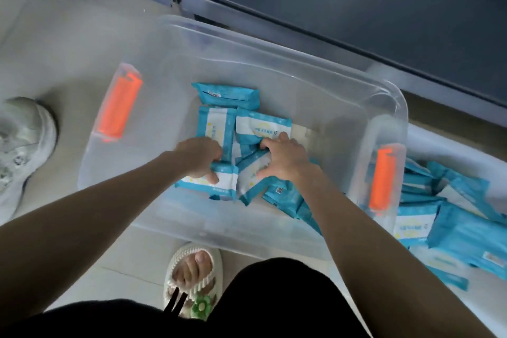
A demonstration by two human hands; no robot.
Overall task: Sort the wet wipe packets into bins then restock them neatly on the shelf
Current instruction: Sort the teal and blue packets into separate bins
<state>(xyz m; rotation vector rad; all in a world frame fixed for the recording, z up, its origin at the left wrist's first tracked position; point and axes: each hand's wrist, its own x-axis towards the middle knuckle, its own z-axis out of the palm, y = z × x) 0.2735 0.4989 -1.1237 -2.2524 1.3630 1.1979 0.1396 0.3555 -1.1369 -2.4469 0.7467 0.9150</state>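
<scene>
A clear plastic bin [274,63] with orange handle clips stands on the floor and holds several blue-and-white wet wipe packets [227,96]. My left hand [200,156] grips one packet [216,181] at the near side of the pile, fingers curled round its top edge. My right hand [285,158] lies just to the right, fingers curled over another packet [252,170] and thumb against its lower edge. More packets sit under my right wrist, partly hidden.
A second container at the right holds a heap of the same blue packets [452,217]. A dark shelf base [356,8] runs along the far side. A white sneaker [22,145] is at the left, my sandalled foot [192,274] below the bin.
</scene>
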